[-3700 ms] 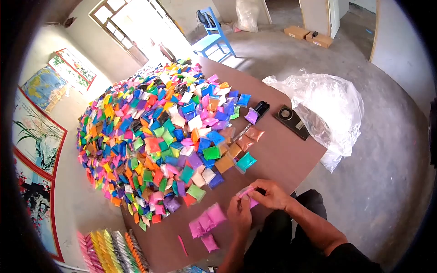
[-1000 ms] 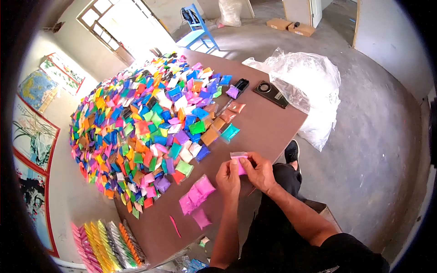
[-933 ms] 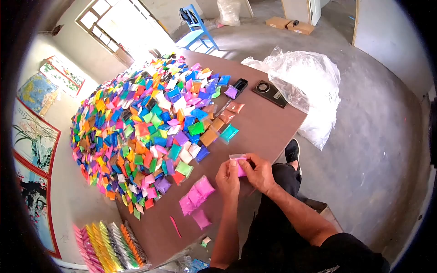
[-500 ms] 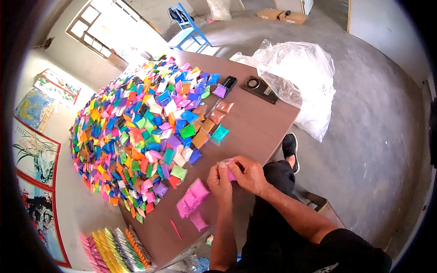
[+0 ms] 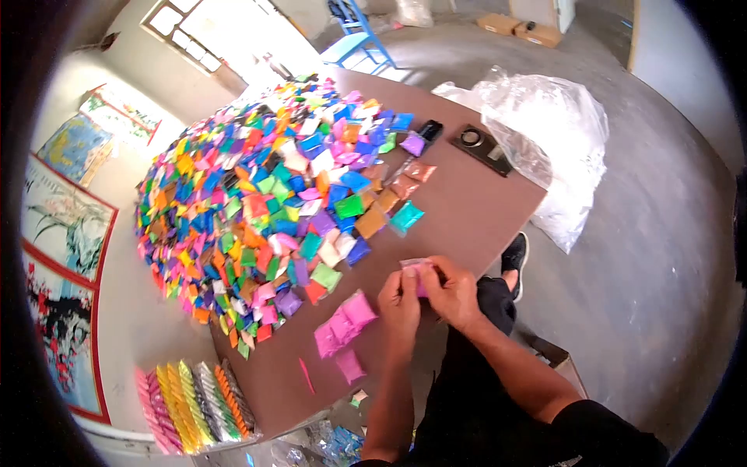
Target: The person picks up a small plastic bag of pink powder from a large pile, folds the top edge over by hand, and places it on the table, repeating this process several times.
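Note:
Between my two hands, at the near edge of the brown table, is a small pink packet (image 5: 421, 279) in clear plastic. My left hand (image 5: 400, 300) pinches its left side, thumb uppermost. On the other side my right hand (image 5: 453, 292) has its fingers closed on the same packet. Left of my hands lie several pink packets (image 5: 344, 321) in a clear bag, with a single pink packet (image 5: 349, 366) just below them. A thin pink stick-like tool (image 5: 307, 376) rests further left on the tabletop.
A large heap of coloured packets (image 5: 264, 210) covers the far left of the table (image 5: 459, 210). Near the right edge are a dark rectangular device (image 5: 482, 149) and a big clear plastic bag (image 5: 560, 148). Bundled coloured twists (image 5: 194, 409) stand at lower left.
The view has swung, so the table and heap appear shifted to the right. Both hands still hold the pink packet, with little change in their grip.

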The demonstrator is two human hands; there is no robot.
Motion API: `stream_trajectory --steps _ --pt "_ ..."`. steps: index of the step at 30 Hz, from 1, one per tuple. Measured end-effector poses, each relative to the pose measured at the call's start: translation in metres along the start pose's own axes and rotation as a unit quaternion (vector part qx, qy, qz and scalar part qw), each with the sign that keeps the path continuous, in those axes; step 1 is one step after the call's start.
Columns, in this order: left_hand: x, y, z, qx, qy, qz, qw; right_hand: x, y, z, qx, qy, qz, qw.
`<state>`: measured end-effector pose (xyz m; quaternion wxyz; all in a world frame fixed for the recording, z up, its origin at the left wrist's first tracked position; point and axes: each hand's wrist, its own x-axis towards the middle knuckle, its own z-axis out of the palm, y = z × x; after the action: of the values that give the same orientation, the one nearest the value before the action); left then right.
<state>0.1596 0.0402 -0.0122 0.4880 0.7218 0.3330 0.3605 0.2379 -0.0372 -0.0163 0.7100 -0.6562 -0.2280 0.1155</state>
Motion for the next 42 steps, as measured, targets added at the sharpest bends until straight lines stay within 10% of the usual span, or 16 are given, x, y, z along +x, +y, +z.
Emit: stream_trajectory --steps 13,23,42 --pt "-0.009 0.005 -0.004 -0.045 0.025 0.061 0.997 -0.008 0.009 -0.009 0.067 -0.096 -0.035 0.993" --pt "-0.108 0.008 -0.045 -0.075 -0.070 -0.085 0.991 -0.098 0.001 -0.036 0.214 -0.113 0.082 0.967" --pt "-0.192 0.020 -0.101 -0.012 0.028 -0.189 0.981 -0.164 -0.012 -0.014 0.187 -0.214 0.226 0.932"
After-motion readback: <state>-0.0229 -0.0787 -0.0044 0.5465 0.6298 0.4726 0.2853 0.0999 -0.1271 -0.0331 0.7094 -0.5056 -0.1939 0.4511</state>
